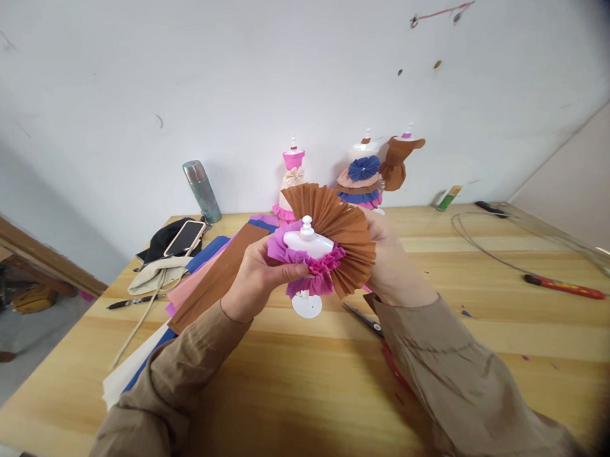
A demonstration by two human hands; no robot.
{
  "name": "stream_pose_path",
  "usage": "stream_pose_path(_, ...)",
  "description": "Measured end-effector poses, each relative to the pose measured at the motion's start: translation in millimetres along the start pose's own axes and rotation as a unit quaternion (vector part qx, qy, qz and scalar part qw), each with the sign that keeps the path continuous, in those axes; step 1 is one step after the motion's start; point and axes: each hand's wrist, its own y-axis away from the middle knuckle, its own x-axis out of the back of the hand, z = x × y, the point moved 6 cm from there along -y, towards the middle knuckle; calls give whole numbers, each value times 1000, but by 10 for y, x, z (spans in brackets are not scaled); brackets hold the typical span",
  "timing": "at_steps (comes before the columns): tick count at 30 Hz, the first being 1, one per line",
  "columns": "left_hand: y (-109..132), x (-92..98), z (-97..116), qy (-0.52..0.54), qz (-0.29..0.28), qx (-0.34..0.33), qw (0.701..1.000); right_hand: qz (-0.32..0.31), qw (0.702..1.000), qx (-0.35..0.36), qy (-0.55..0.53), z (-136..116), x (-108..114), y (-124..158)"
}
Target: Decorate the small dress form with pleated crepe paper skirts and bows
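- At frame center, the left hand [253, 280] holds a small mannequin [308, 243] by its purple ruffles [283, 253] in a narrow pinch.
- Right of center, the right hand [387, 258] meets brown pleated paper [335, 219]; its hidden fingers' spread cannot be told.

Arrayed across a wooden table [260, 373], with flask [202, 193] at ten o'clock, pink-topped dress form [293, 160] at twelve, red tool [566, 286] at three. Strewn at nine with colored strips [218, 279] and pen [135, 302].

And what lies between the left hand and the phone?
In the head view: a brown strip nearest the left hand, then pink strips, then a blue strip.
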Motion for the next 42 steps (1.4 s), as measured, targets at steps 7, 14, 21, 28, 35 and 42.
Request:
stream_pose_path(7,-13,8,-26,6,-4,-6,1000,24,999,0,24,-44,42,-11)
stream_pose_path(14,-8,-11,-6,10,-31,1,999,49,998,-20,34,-44,80,20)
stream_pose_path(21,-1,-14,-5,14,-29,6,999,26,999,-23,24,-32,68,9)
stream_pose_path(28,-13,-10,-6,27,-27,-5,999,7,1000,-24,11,-23,46,4)
stream_pose_path(35,-18,12,6,21,-10,-12,1000,32,999,-24,14,-27,71,-3)
stream_pose_path(42,-4,33,15,-3,-6,-28,1000,6,999,-33,33,17,81,-2)
